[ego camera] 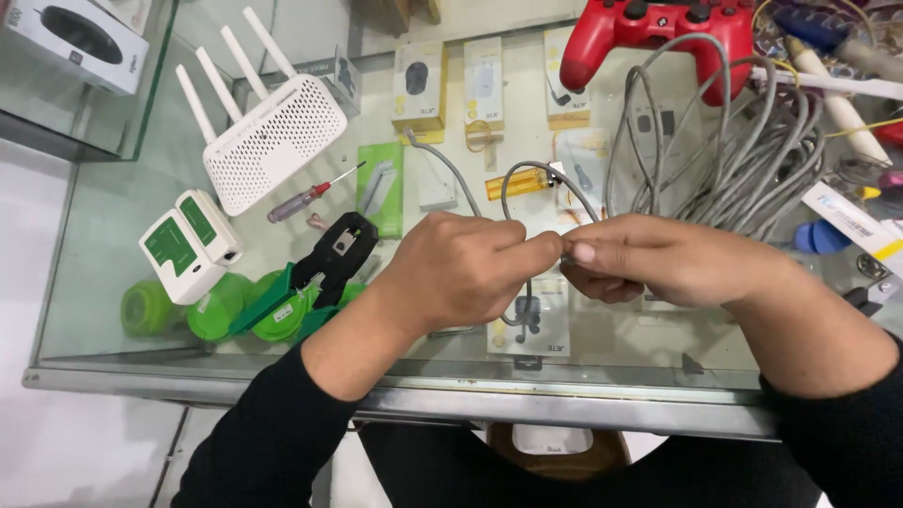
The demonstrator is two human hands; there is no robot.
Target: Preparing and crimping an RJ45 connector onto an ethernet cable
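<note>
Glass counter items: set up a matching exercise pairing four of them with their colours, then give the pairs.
Things:
1. router
2. game controller
3. crimping tool
4. cable held by the hands

Colours:
A. red
B. grey
C. white
D. black with green handles

Pairs: 1-C, 2-A, 3-D, 4-B

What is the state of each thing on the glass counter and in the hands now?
grey cable: end pinched between both hands, the rest coiled at the right
left hand: closed on the cable
right hand: closed on the cable
crimping tool: lying flat, untouched
red-handled screwdriver: lying flat
white router: lying flat, antennas extended
red game controller: lying unused
</note>
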